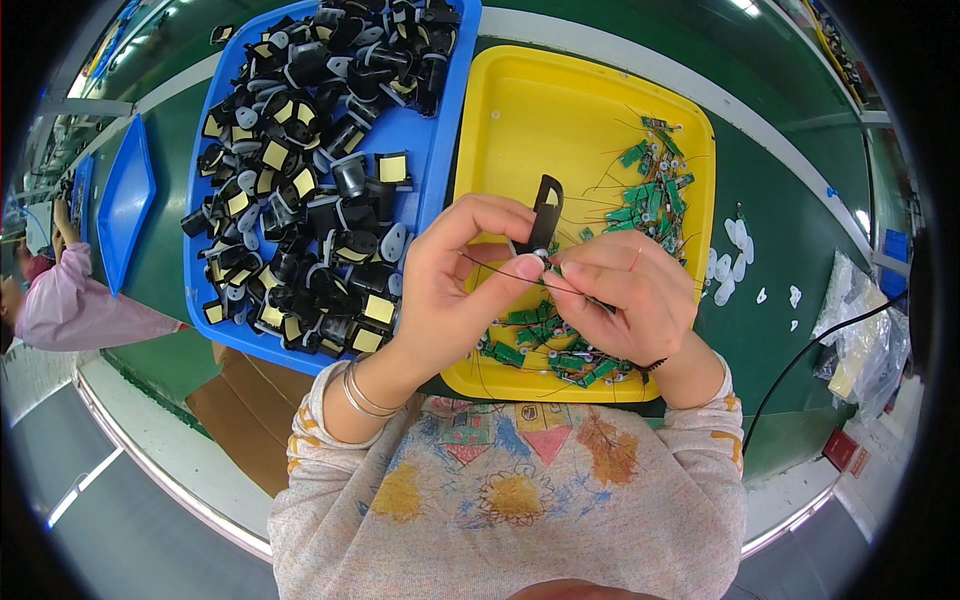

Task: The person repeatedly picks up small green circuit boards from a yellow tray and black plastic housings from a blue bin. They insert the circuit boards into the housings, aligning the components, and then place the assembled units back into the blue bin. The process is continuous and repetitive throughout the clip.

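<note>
My left hand (455,285) pinches the lower end of a flat black plastic part (546,208) that stands upright over the yellow tray (530,110). My right hand (625,290) meets it at the fingertips and holds a small component with thin dark wires running across toward the left hand. Both hands hover above the tray's near edge. Small green circuit boards (650,190) with wire leads lie in the tray, some under my hands.
A blue tray (430,130) heaped with black parts bearing yellow pads sits to the left. White scraps (738,240) lie on the green surface at the right, with clear bags (865,340) and a black cable. Another person in pink (70,310) sits far left.
</note>
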### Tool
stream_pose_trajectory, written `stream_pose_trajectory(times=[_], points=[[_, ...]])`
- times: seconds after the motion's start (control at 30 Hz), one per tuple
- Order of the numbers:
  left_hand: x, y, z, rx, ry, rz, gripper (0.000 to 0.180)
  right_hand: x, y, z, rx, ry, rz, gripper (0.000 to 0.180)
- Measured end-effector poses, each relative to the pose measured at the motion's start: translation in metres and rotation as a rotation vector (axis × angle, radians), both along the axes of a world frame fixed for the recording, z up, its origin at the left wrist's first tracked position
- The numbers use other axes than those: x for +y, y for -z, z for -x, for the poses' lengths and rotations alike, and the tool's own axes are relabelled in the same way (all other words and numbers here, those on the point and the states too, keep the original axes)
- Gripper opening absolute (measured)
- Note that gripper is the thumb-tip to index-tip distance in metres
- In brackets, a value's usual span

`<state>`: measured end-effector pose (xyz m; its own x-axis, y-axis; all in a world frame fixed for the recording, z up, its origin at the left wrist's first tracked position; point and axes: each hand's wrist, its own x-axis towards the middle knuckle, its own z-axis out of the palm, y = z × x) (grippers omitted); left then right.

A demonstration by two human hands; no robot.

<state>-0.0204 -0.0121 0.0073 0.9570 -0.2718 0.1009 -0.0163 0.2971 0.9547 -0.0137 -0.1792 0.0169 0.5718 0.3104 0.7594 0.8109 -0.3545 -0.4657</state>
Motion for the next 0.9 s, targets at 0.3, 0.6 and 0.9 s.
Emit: stream_pose_trajectory(times=[0.3,0.6,0.9], points=[[-0.0003,-0.0003,0.0006,-0.066,-0.021,-0.029,0.018,-0.0018,-0.0047,0.0007,0.142,-0.013,-0.019,0.019],[-0.0001,0.0007,0.0025,-0.086,-0.02,-0.106,0.011,0.004,-0.0012,0.0007,0.203,-0.042,-0.066,0.018],[0.0022,0.0014,0.0036,-0.096,-0.021,-0.061,0.01,0.0016,-0.0058,-0.0036,0.409,-0.045,-0.026,0.016]])
